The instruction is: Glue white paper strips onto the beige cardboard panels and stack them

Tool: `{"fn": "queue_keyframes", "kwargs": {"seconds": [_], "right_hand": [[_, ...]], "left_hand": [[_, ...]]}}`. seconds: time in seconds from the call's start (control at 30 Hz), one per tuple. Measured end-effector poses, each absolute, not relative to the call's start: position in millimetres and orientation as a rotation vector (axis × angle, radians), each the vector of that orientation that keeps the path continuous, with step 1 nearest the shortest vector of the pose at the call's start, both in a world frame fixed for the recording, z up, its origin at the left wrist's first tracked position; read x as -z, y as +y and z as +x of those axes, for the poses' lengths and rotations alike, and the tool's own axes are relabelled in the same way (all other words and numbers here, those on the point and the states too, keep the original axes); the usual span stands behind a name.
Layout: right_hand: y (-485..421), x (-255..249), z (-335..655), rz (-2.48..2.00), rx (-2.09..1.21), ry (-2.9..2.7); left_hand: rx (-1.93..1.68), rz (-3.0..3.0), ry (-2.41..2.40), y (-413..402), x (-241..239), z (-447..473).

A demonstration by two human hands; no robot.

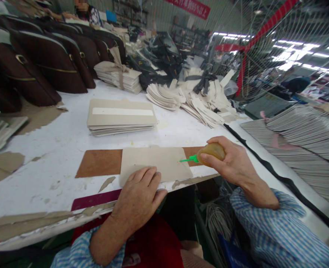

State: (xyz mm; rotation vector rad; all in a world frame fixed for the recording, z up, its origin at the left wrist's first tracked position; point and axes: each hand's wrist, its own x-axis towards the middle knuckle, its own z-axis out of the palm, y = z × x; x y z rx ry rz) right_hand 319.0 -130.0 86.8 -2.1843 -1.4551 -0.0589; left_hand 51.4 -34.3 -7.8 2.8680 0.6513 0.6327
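A beige board panel lies flat near the table's front edge, over a brown strip that shows at both its ends. My left hand rests on the panel's near edge, fingers stretched out and holding nothing. In my right hand is a yellowish squeeze bottle with a green nozzle, the fingers wrapped round it. The nozzle tip points left over the panel's right part; whether it touches the surface I cannot tell. Behind the panel sits a stack of similar beige panels, the top one bearing a white strip.
Dark brown bags stand in a row at the back left. Tied panels and loose beige pieces lie behind. A large fan stands at the right, near bundled grey strips. A maroon strip lies along the front edge.
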Motion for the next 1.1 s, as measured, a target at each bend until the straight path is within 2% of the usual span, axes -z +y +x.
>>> {"fn": "queue_keyframes", "kwargs": {"seconds": [0.3,0.5,0.77,1.1], "right_hand": [[-133.0,-84.4,314.5,-2.17,0.04,-1.329],[-120.3,-67.0,299.4,-1.981,-0.145,-1.158],[-84.6,-57.1,265.9,-1.898,-0.339,-1.274],[-64.1,-58.3,242.1,-1.854,-0.351,-1.453]], "left_hand": [[-0.653,2.872,0.653,-35.8,9.3,50.7],[-0.75,2.896,0.603,-39.3,10.9,50.7],[-0.775,2.92,0.603,-41.7,14.8,50.2],[-0.826,2.92,0.604,-42.4,16.1,52.3]]}}
